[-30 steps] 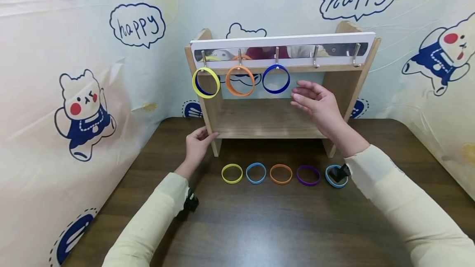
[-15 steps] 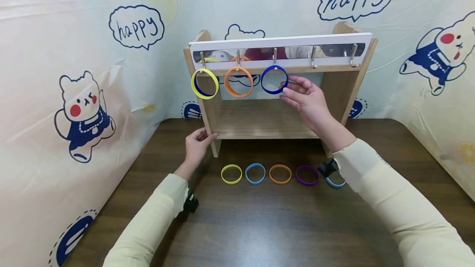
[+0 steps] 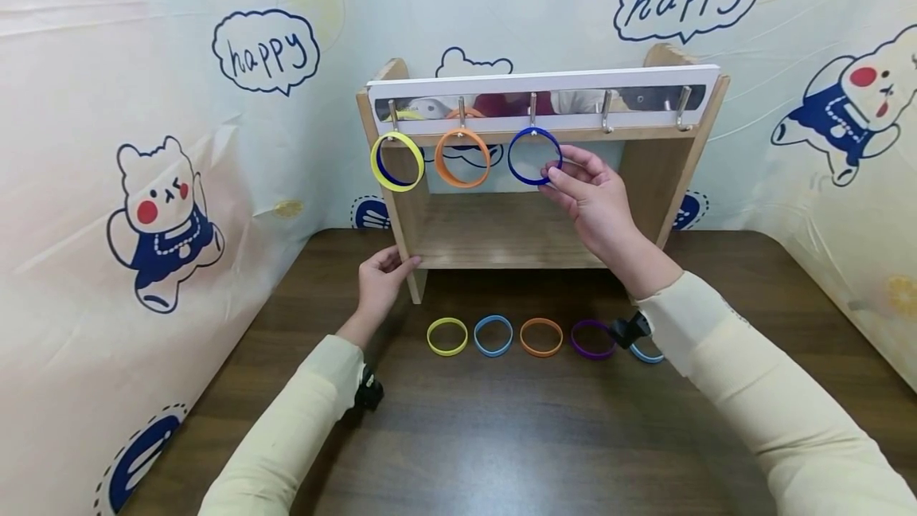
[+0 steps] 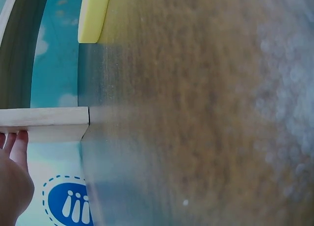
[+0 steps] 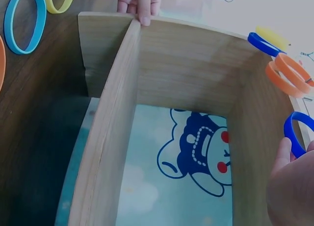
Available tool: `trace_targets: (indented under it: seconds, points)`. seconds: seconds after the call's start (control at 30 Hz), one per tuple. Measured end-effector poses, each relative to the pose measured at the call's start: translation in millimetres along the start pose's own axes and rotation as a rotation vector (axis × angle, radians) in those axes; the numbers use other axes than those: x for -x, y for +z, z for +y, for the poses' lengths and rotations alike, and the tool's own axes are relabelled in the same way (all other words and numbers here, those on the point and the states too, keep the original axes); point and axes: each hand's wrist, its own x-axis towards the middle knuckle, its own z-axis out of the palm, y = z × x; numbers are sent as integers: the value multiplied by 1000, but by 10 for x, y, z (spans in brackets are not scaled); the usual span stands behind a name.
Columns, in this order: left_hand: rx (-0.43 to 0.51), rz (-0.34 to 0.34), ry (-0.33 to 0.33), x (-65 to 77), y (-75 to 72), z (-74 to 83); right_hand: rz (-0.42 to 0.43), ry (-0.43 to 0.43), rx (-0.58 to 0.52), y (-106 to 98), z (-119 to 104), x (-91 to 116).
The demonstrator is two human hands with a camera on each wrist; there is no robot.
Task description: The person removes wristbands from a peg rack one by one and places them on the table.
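Note:
My right hand (image 3: 598, 201) pinches the right side of a dark blue wristband (image 3: 510, 156), which hangs from the third hook of a wooden shelf (image 3: 516, 229). In the right wrist view, the same hand (image 5: 294, 187) touches the band at the right edge. My left hand (image 3: 380, 281) grips the lower left side panel of the shelf, thumb in front. To the left of the dark blue band hang an orange wristband (image 3: 458, 185) and a yellow one with blue inside (image 3: 373, 158). The left wrist view shows only part of the left hand (image 4: 14, 187), against a wooden edge.
On the table (image 3: 458, 436) before the shelf lies a row: yellow wristband (image 3: 447, 353), light blue wristband (image 3: 493, 353), orange wristband (image 3: 541, 353), purple wristband (image 3: 593, 356) and another light blue wristband (image 3: 648, 358), partly covered by the right wrist's camera. Further right are two more hooks (image 3: 606, 111).
My right hand has moved left from beside the dark blue wristband and taken hold of its right side. The band has shifted slightly right since half a second ago. My left hand stays put.

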Motion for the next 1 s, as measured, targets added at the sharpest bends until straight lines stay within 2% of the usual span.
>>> trace_targets:
  seconds: [0.17, 0.3, 0.43, 0.6, 0.77, 1.0]
  points:
    - [-11, 8, 19, 0, 2, -16, 3, -13, -8, 30, -2, 31]
    - [12, 2, 2, 5, -3, 18, 6, -25, -29, 78, -15, 39]
    - [21, -15, -10, 50, -6, 142, 23, -23, -27, 126, -41, 49]
    - [11, -34, 8, 113, 2, 275, 48, -5, -50, 165, -76, 60]
    - [14, -39, 15, 128, 8, 303, 61, -2, -63, 181, -116, 82]
    - [19, -35, 13, 113, 5, 289, 37, -24, -70, 212, -211, 151]
